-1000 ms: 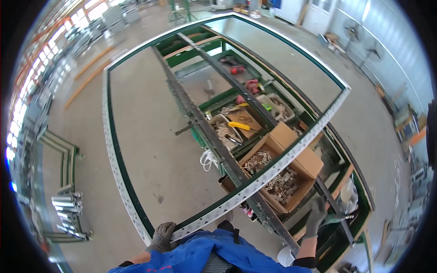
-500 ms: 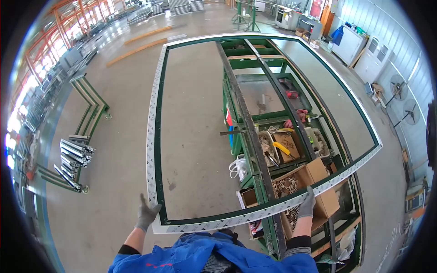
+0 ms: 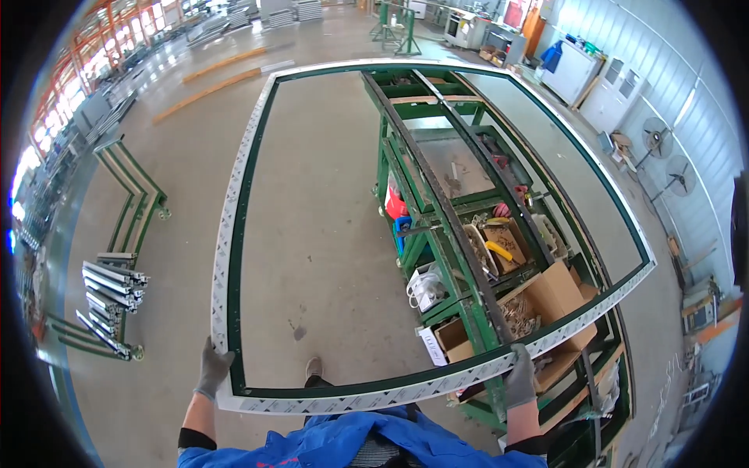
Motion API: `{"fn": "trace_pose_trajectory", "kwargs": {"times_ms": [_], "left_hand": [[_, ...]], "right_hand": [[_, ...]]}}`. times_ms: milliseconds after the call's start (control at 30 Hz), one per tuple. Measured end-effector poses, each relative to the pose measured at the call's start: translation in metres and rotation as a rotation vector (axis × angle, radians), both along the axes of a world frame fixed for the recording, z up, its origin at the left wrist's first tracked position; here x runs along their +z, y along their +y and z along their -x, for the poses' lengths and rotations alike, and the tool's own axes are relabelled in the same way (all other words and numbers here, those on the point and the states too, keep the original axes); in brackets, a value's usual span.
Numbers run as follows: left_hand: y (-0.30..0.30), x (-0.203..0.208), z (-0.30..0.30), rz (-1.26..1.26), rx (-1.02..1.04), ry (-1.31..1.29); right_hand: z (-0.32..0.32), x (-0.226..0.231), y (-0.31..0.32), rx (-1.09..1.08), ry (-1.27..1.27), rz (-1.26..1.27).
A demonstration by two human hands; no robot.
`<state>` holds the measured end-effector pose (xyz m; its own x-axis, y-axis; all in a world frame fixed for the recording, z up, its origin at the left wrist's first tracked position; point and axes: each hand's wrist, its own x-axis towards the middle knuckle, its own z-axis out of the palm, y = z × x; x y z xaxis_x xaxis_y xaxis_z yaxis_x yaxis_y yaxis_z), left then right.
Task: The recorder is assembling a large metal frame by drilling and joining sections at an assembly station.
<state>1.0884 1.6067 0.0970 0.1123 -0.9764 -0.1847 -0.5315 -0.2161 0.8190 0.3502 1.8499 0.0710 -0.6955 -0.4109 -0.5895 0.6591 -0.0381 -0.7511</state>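
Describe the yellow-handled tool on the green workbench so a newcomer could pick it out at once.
Start at the green steel workbench under the large white-and-green frame that the gloved left hand and right hand grip. On its lower shelf, beyond the open cardboard boxes, sits a tray of tools. The yellow-handled tool lies there, the only bright yellow thing among them.

open floor (image 3: 312, 234) left, green workbench (image 3: 460, 257) blocking right

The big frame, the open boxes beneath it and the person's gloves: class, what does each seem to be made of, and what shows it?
Frame: probably metal or plastic profile, green inside, white protective film outside; long, straight and thin.
Boxes: brown corrugated cardboard, with folded flaps.
Gloves on the left hand and right hand: grey knitted fabric, likely coated; matte and close-fitting.
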Motion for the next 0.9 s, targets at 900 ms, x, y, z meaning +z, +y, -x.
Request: {"fn": "trace_pose_trajectory", "kwargs": {"times_ms": [900], "left_hand": [[-0.417, 0.007, -0.381, 0.003, -0.439, 0.055]], "right_hand": [[-0.549, 0.029, -0.141, -0.448, -0.180, -0.023]]}}
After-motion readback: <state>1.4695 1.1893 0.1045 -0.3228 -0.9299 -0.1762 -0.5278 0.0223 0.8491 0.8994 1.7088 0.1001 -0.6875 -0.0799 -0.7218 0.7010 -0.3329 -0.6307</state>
